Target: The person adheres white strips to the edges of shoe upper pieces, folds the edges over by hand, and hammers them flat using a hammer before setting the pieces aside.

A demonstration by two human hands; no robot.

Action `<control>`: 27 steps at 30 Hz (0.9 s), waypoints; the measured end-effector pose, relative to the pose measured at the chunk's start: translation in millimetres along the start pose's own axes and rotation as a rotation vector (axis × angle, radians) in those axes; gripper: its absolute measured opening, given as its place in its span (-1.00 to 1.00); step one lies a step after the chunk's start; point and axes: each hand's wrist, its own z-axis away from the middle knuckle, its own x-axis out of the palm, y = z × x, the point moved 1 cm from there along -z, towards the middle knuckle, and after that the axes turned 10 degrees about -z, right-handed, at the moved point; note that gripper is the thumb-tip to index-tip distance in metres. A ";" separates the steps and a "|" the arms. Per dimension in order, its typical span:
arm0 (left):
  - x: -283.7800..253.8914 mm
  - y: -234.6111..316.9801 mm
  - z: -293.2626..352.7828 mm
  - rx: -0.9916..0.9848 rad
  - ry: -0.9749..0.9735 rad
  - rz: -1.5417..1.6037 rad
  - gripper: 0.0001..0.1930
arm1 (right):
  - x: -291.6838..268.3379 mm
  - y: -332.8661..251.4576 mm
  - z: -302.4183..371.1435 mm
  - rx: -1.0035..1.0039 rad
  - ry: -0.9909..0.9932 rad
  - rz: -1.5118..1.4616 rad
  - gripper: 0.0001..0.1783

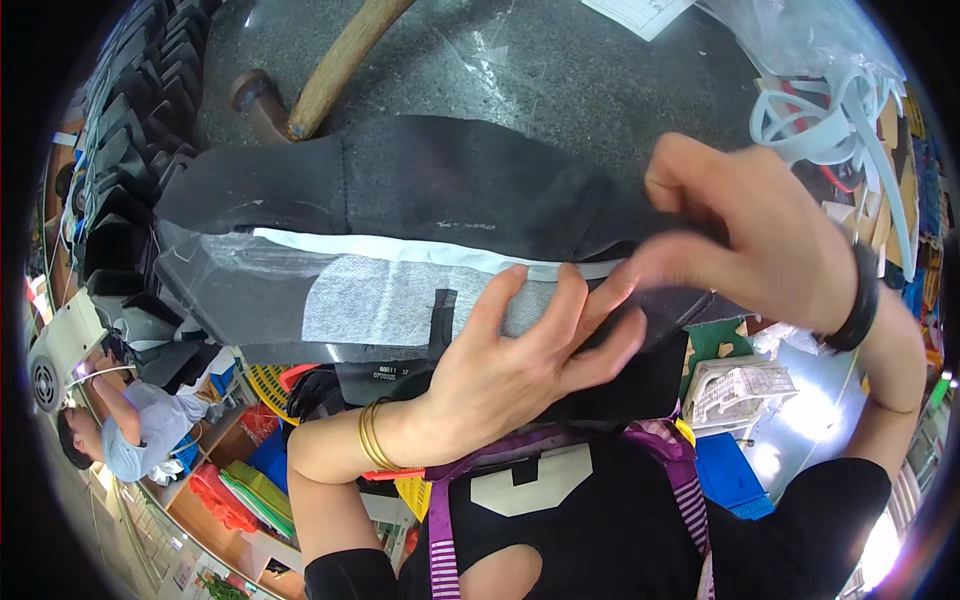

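Note:
A black shoe upper, long and folded, lies across the bench in front of me. Its grey woven lining faces up, with a short black tab on it. A narrow white tape runs along the seam between the lining and the outer fold. My left hand rests on the lining, fingers spread and tips pressing at the tape. Close to its right, my right hand is blurred; its fingers curl over the upper's right end, the thumb reaching toward my left fingertips. Its exact hold is partly hidden.
A wooden-handled hammer lies beyond the upper on the dark bench top. Black pieces are stacked along the left. Pale tape coils and clear plastic sit at far right. Another person works at lower left.

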 end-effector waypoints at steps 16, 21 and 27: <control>-14.5 6.9 -0.3 -0.072 -0.030 0.347 -0.61 | 55.9 -3.8 36.1 -0.347 0.220 0.628 -0.78; -18.5 -71.1 34.4 0.082 -0.012 0.417 -0.64 | 91.1 26.1 41.4 -0.601 0.535 0.870 -0.85; -23.7 -83.3 44.8 0.130 -0.015 0.160 -0.68 | 56.0 -4.8 22.8 -0.511 0.024 0.380 -0.79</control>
